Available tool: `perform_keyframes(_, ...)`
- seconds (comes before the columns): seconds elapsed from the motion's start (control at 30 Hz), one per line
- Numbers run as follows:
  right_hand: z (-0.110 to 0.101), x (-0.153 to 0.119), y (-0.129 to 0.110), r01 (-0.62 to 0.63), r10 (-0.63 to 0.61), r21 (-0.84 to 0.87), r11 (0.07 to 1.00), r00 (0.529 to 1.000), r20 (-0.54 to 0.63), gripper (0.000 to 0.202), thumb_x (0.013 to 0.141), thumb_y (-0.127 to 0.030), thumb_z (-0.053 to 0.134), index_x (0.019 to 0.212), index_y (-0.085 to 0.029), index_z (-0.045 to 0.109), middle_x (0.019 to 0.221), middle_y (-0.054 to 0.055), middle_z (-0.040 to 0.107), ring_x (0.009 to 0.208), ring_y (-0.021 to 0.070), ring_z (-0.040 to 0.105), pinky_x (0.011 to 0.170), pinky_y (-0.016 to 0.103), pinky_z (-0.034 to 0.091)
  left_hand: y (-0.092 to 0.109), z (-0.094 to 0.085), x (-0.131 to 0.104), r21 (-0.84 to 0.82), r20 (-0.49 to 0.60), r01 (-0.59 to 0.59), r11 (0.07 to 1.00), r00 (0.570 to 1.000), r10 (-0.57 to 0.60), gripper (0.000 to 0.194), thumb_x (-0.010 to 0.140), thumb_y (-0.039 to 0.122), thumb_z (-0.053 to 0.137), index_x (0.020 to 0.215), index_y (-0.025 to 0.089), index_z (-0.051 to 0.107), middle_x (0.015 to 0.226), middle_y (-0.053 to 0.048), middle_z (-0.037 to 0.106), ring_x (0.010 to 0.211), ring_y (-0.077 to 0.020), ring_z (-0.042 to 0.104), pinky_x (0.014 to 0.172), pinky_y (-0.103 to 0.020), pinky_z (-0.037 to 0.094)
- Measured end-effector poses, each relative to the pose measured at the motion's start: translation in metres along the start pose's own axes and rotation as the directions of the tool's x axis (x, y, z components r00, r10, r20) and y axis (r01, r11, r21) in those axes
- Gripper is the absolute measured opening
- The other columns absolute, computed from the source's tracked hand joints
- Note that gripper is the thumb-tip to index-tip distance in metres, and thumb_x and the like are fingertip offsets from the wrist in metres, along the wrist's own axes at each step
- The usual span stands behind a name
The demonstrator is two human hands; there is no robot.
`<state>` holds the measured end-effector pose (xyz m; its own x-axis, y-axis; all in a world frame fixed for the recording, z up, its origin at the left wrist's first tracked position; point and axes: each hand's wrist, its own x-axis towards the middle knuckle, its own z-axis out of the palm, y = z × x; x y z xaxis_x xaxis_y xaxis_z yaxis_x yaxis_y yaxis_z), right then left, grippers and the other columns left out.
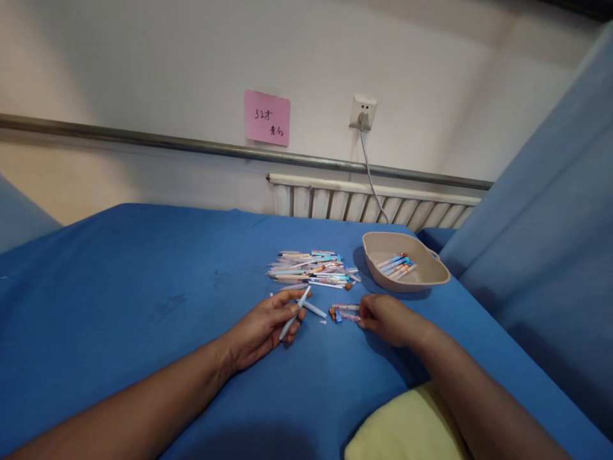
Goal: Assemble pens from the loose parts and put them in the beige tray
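My left hand grips a pale blue pen barrel between thumb and fingers, slanting with its white end up. Just beyond those fingers another pale blue pen barrel lies on the blue sheet, with a small white piece near it. My right hand is closed at the ends of pink patterned pen pieces that carry brown and blue toppers. Its fingertips pinch the nearer piece; whether they also hold the other is unclear. Behind both hands lies a pile of pens.
A beige basin at the right holds several pens with coloured toppers. A yellow-green cushion lies beneath my right forearm. The blue sheet reaches the wall, where a radiator stands. A blue curtain hangs at the right.
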<state>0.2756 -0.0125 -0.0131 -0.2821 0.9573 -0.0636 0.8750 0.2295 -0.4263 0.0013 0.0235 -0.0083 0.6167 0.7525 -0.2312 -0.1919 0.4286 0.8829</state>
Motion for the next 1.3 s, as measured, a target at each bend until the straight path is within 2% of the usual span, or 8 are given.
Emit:
perform_keyframes(0.1, 0.000, 0.001, 0.001, 0.039, -0.035, 0.076, 0.996, 0.998, -0.049, 0.009, 0.080, -0.025, 0.060, 0.076, -0.018, 0.056, 0.066, 0.000, 0.060, 0.058, 0.0124, 0.050, 0.052, 0.022, 0.031, -0.003, -0.002, 0.002, 0.123, -0.015, -0.048, 0.991, 0.999, 0.050, 0.038, 0.080, 0.027, 0.065, 0.115, 0.016, 0.055, 0.076, 0.001, 0.056, 0.046, -0.0050, 0.045, 0.041, -0.018, 0.033)
perform_keyframes(0.17, -0.001, 0.002, 0.000, 0.048, -0.025, 0.226, 0.973, 0.994, -0.103, 0.012, 0.083, -0.029, 0.056, 0.079, -0.018, 0.054, 0.062, -0.002, 0.056, 0.056, 0.0119, 0.050, 0.051, 0.022, 0.033, -0.005, -0.005, 0.003, 0.199, -0.014, -0.062, 0.978, 0.998, 0.066, 0.040, 0.080, 0.030, 0.064, 0.117, 0.016, 0.055, 0.076, 0.000, 0.057, 0.044, -0.0044, 0.044, 0.039, -0.017, 0.030)
perform_keyframes(0.3, 0.003, 0.006, -0.011, 0.104, -0.005, 0.561, 0.822, 0.985, -0.175, 0.021, 0.088, -0.038, 0.049, 0.078, -0.019, 0.050, 0.062, -0.004, 0.052, 0.054, 0.0109, 0.050, 0.052, 0.022, 0.038, -0.008, -0.007, 0.002, 0.312, 0.018, -0.061, 0.948, 0.998, 0.058, 0.044, 0.080, 0.035, 0.064, 0.120, 0.017, 0.054, 0.077, 0.000, 0.058, 0.044, -0.0038, 0.042, 0.039, -0.017, 0.028)
perform_keyframes(0.4, 0.009, 0.010, -0.018, 0.140, 0.005, 0.637, 0.758, 0.975, -0.221, 0.024, 0.087, -0.042, 0.048, 0.078, -0.019, 0.051, 0.060, -0.005, 0.049, 0.053, 0.0107, 0.048, 0.052, 0.022, 0.038, -0.008, -0.005, -0.001, 0.404, 0.060, -0.049, 0.913, 0.998, 0.027, 0.042, 0.082, 0.036, 0.061, 0.118, 0.016, 0.055, 0.077, -0.001, 0.059, 0.048, -0.0050, 0.045, 0.042, -0.017, 0.029)
perform_keyframes(0.7, 0.014, 0.011, -0.021, 0.182, -0.008, 0.590, 0.786, 0.959, -0.284, 0.026, 0.088, -0.043, 0.048, 0.076, -0.020, 0.052, 0.057, -0.005, 0.046, 0.054, 0.0110, 0.045, 0.052, 0.022, 0.036, -0.007, -0.004, -0.005, 0.565, 0.118, -0.056, 0.823, 0.993, -0.014, 0.039, 0.086, 0.035, 0.053, 0.122, 0.018, 0.054, 0.077, -0.001, 0.061, 0.052, -0.0075, 0.047, 0.048, -0.018, 0.037)
perform_keyframes(1.03, 0.004, 0.002, -0.026, 0.248, -0.113, 0.360, 0.899, 0.927, -0.358, 0.016, 0.088, -0.031, 0.048, 0.081, -0.020, 0.057, 0.065, -0.002, 0.051, 0.059, 0.0127, 0.046, 0.056, 0.023, 0.035, -0.007, 0.003, -0.008, 0.599, 0.131, -0.081, 0.796, 0.991, 0.003, 0.038, 0.086, 0.034, 0.052, 0.120, 0.018, 0.057, 0.075, -0.001, 0.060, 0.053, -0.0083, 0.046, 0.048, -0.018, 0.036)
perform_keyframes(1.17, 0.004, 0.001, -0.028, 0.243, -0.095, 0.374, 0.895, 0.923, -0.372, 0.016, 0.088, -0.030, 0.048, 0.081, -0.019, 0.057, 0.067, -0.001, 0.053, 0.061, 0.0129, 0.047, 0.057, 0.024, 0.036, -0.006, 0.005, -0.009, 0.618, 0.140, -0.090, 0.781, 0.990, 0.003, 0.039, 0.087, 0.035, 0.051, 0.121, 0.018, 0.056, 0.075, -0.001, 0.059, 0.054, -0.0085, 0.046, 0.049, -0.019, 0.036)
perform_keyframes(1.3, 0.008, 0.001, -0.032, 0.242, -0.107, 0.454, 0.857, 0.947, -0.302, 0.018, 0.089, -0.032, 0.048, 0.080, -0.019, 0.057, 0.061, -0.003, 0.048, 0.056, 0.0117, 0.043, 0.053, 0.023, 0.034, -0.006, 0.006, -0.010, 0.625, 0.148, -0.094, 0.775, 0.989, 0.000, 0.036, 0.087, 0.035, 0.051, 0.117, 0.017, 0.058, 0.074, 0.000, 0.058, 0.052, -0.0081, 0.044, 0.049, -0.019, 0.035)
